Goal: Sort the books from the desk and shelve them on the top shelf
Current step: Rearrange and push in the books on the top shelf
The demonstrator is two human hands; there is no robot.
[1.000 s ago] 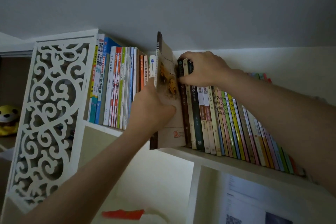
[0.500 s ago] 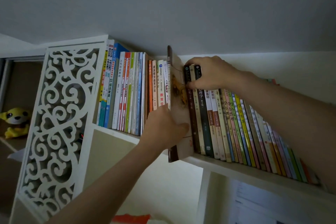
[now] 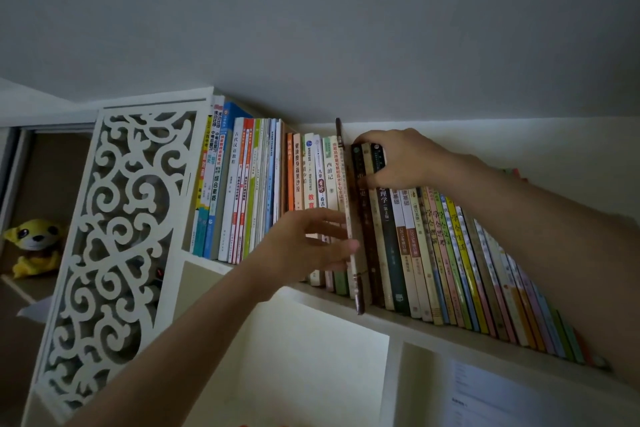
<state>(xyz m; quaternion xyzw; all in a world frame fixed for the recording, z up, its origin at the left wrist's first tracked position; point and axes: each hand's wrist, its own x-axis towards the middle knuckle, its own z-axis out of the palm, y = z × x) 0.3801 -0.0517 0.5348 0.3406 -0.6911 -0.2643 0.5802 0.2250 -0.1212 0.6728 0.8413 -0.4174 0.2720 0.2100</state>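
So the tall brown book [image 3: 349, 215] is nearly all the way into the row on the top shelf [image 3: 450, 331], though its spine sits a bit proud of its neighbours and pokes above them. The left hand [image 3: 311, 246] has its fingers stretched out flat against that spine, pushing rather than gripping. The right hand [image 3: 401, 159] is curled over the tops of the dark books [image 3: 369, 163] just to the right, holding them aside to keep the gap. The row looks pretty packed on both sides. I'd say this one is basically shelved bar a final nudge. The desk isn't in view, so no idea how many are left.
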